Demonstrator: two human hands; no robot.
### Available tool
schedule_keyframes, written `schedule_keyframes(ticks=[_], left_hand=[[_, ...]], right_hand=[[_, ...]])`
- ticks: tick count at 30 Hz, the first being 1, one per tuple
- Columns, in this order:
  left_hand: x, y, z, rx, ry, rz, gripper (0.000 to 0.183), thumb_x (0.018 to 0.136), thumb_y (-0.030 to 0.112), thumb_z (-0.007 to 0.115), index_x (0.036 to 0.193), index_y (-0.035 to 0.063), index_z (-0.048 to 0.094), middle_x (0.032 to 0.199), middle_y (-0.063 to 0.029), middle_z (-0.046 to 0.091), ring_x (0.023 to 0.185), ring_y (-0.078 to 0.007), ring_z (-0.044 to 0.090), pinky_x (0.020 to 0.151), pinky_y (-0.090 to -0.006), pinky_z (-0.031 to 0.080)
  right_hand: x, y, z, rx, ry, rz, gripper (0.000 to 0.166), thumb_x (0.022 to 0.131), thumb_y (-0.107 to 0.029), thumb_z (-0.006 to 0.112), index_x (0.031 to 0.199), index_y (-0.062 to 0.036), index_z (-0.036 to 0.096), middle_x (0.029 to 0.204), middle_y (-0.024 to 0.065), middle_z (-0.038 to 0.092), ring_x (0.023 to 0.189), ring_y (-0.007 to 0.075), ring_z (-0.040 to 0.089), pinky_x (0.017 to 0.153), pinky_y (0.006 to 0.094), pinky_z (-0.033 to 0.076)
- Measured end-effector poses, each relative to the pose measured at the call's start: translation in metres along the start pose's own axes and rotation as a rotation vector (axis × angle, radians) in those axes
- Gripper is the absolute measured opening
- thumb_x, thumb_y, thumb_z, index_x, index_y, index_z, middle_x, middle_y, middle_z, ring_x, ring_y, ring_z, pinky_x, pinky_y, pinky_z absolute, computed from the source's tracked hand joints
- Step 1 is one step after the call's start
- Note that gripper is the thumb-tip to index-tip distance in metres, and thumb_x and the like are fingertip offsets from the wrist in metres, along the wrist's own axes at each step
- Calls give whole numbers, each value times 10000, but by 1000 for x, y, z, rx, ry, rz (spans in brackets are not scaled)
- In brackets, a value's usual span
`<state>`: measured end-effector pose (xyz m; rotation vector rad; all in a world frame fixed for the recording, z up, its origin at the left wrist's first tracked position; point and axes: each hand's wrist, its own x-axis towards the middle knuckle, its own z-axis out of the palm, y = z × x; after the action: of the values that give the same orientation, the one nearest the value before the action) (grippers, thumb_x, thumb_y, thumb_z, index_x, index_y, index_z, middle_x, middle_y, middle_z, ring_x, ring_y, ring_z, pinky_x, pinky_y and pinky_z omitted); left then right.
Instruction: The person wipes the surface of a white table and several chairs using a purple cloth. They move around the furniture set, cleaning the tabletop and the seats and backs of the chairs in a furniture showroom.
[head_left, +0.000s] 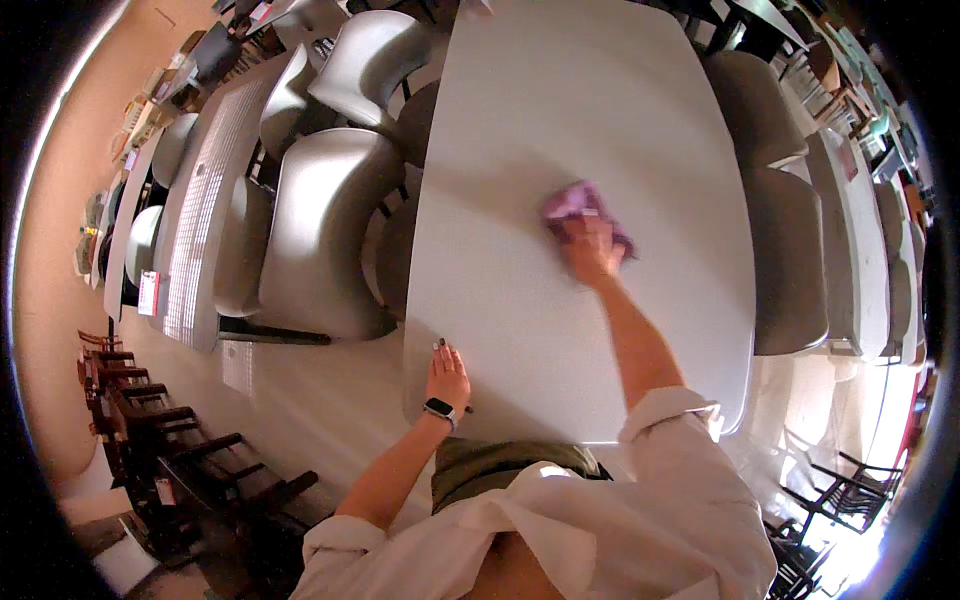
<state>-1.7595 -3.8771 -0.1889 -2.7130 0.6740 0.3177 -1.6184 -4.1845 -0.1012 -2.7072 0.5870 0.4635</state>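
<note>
A long pale dining table (525, 330) with rounded corners stretches away before me. My right hand (592, 247) presses a crumpled purple-pink cloth (577, 201) onto the tabletop, right of its middle line; hand and cloth are slightly blurred. Near the table's left front corner, my left hand (448, 375) rests flat on the surface with nothing in it. A watch (439, 408) with a dark face is on that wrist.
Upholstered chairs line the left side (322, 225) and the right side (787, 262) of the table. Another table (217, 180) stands farther left, and one more (847, 240) at the right. Dark wooden chairs (195, 457) crowd the lower left.
</note>
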Motion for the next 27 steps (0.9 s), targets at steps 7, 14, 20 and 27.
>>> schedule_keyframes(ticks=[7, 14, 20, 27], left_hand=[[-1, 0, 0, -20, 14, 17, 466, 877, 142, 398, 1288, -70, 343, 1378, -244, 297, 1265, -364, 324, 1021, -429, 313], [0, 5, 16, -103, 98, -20, 472, 868, 134, 430, 1295, -48, 343, 1383, -222, 293, 1283, -345, 293, 1016, -404, 330], [2, 2, -3, -159, 30, -15, 481, 878, 138, 422, 1312, -38, 314, 1395, -202, 276, 1294, -328, 276, 1023, -403, 316], [-3, -19, -12, -338, -32, 109, 649, 842, 227, 520, 1356, -26, 215, 1417, -205, 223, 1313, -338, 226, 1050, -442, 253]], right_hand=[[-25, 284, 51, 84, 311, 722, 576, 870, -450, 428, 1389, -300, 228, 1475, 8, 99, 1331, 311, 94, 997, 620, 154], [-56, 369, 100, 246, 243, 1111, 633, 838, -616, 347, 1394, -404, 130, 1492, 95, -51, 1342, 404, -62, 943, 715, 53], [-20, 178, 81, -152, 333, 562, 588, 829, -457, 497, 1359, -340, 271, 1472, -7, 133, 1350, 265, 98, 959, 636, 212], [-54, -22, 122, -186, 201, -487, 417, 853, -303, 474, 1263, -243, 428, 1433, 47, 218, 1355, 264, 76, 956, 630, 208]])
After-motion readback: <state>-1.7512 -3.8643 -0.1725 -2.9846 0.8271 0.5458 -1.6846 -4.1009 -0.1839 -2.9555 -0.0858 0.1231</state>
